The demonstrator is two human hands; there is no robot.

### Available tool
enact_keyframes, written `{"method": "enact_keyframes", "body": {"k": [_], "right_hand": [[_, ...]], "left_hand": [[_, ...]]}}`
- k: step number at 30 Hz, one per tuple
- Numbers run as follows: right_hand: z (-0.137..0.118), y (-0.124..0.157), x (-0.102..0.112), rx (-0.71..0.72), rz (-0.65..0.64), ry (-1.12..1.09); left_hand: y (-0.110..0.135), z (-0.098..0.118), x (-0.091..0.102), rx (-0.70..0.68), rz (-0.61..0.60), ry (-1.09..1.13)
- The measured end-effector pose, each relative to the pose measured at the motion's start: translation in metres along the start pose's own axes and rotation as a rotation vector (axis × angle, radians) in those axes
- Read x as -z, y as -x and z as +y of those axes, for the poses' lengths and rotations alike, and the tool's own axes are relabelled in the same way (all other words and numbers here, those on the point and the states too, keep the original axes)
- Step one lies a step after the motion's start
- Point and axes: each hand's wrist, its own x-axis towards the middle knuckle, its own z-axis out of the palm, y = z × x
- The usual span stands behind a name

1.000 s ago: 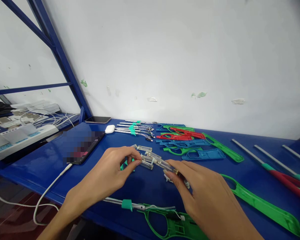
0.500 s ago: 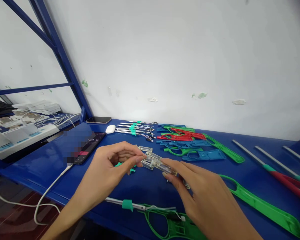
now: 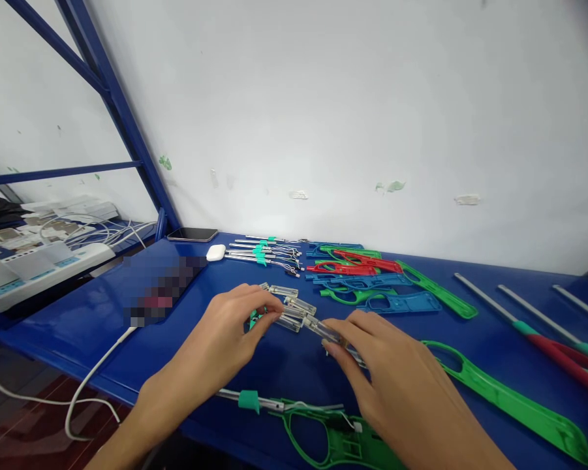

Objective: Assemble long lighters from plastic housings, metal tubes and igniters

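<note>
My left hand point(image 3: 225, 343) pinches at a small cluster of clear plastic parts point(image 3: 294, 310) lying on the blue table point(image 3: 102, 307). My right hand point(image 3: 396, 385) comes in from the right, its fingers closed on a clear plastic strip point(image 3: 325, 331) that reaches into the same cluster. A small teal piece point(image 3: 253, 320) peeks out beside my left fingers. Just in front of my hands lies a green plastic handle frame point(image 3: 333, 437) with a metal rod and teal collar point(image 3: 248, 400).
Red, blue and green handle frames point(image 3: 367, 277) and metal rods with teal collars point(image 3: 262, 252) lie at the back. A long green handle point(image 3: 509, 401) and rods with red ends point(image 3: 553, 336) lie right. A charging phone point(image 3: 159, 287), earbud case point(image 3: 216, 252) and second phone point(image 3: 192, 234) sit left.
My hands lifted the clear parts slightly half a second ago and have now lowered them to the table. The view has hardly shifted.
</note>
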Motion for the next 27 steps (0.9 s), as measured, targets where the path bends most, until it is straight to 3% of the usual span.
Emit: {"method": "enact_keyframes", "body": {"k": [6, 11, 15, 21, 27], "right_hand": [[0.013, 0.007, -0.009, -0.035, 0.021, 0.259], [0.022, 0.013, -0.013, -0.148, -0.114, 0.362], [0.021, 0.012, -0.013, -0.184, -0.147, 0.292], [0.012, 0.008, -0.01, -0.158, -0.15, 0.114], [0.006, 0.007, -0.001, -0.183, -0.112, -0.062]], "left_hand": [[0.002, -0.019, -0.001, -0.011, -0.093, -0.105], [-0.002, -0.03, 0.011, 0.013, -0.075, -0.208], [-0.001, -0.037, 0.022, 0.024, -0.101, -0.275], [0.009, -0.043, 0.023, 0.003, -0.273, -0.293], [0.007, -0.038, 0.022, -0.001, -0.283, -0.321]]}}
